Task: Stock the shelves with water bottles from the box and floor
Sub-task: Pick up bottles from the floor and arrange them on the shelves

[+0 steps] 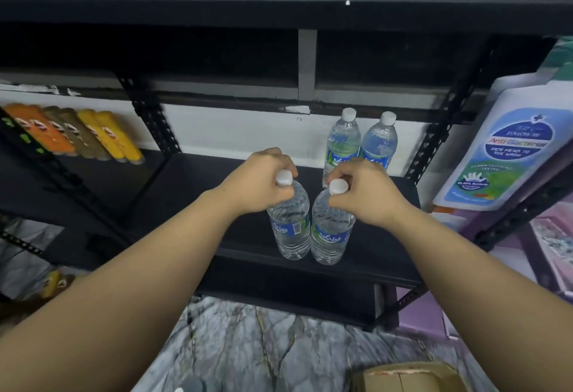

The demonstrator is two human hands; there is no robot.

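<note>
— Black metal shelf (192, 205), four clear bottles on or over it. How far along is this stocking looking to you?

— Early, I'd judge. Two water bottles are already standing upright at the back: the back left bottle (341, 143) and the back right bottle (379, 143), touching each other, near the right upright of the rack.

— And the hands?

— Both are busy. The left hand (263, 184) is curling its fingers round the neck of the front left bottle (290, 224), just under the white cap. The right hand (362, 196) is pinching the neck of the front right bottle (331, 230) the same way. Neither hand is loosening.

— Are those two bottles sitting on the shelf?

— They're hanging upright side by side, nearly touching, near the front edge. Whether their bases are resting on the board or just above it, I cannot tell.

— So what is remaining?

— Setting these two down, probably pushed back toward the rear pair so a row is forming. After that, more trips: a corner of the cardboard box (409, 377) is showing on the marble floor (248, 345) below, though its contents are out of view. Most of the shelf to the left is lying bare.

— Anything else nearby?

— Orange, brown and yellow packets (77, 134) are lining the neighbouring shelf to the left, and a big white wash bottle (502, 150) is leaning in at the right.
</note>
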